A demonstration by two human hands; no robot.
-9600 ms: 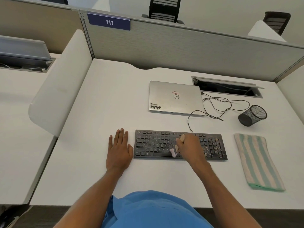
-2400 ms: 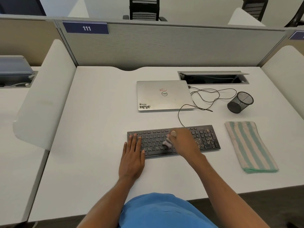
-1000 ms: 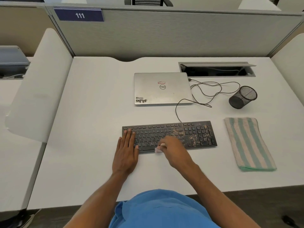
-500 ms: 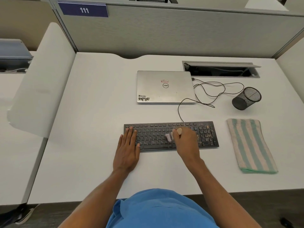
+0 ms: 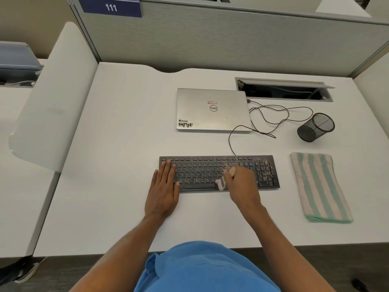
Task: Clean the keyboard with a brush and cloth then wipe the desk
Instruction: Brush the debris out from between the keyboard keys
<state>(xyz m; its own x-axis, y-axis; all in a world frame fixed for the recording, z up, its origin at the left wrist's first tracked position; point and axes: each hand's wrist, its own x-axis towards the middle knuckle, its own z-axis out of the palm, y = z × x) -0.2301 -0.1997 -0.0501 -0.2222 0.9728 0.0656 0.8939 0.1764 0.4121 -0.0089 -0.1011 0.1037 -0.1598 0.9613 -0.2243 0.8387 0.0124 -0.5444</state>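
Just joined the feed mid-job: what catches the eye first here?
The right hand grips a small brush over the dark keyboard near the desk's front; the left hand lies flat at its left end. Crumbs speckle the number pad; a striped cloth lies right of it.

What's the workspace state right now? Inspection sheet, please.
Surface: white desk, no spill seen.
Job's things: dark keyboard, pale debris on its right end; brush bristles on the lower keys; striped cloth folded, right of the keyboard, untouched.
Clutter: closed laptop; mesh cup.
Hands: left hand flat, fingers on the keyboard's left end; right hand grips the brush.
Cables: black cable loops right of the laptop, one run reaching the keyboard's back edge.
Surroundings: grey partition with sign 111; open cable hatch; white side divider.
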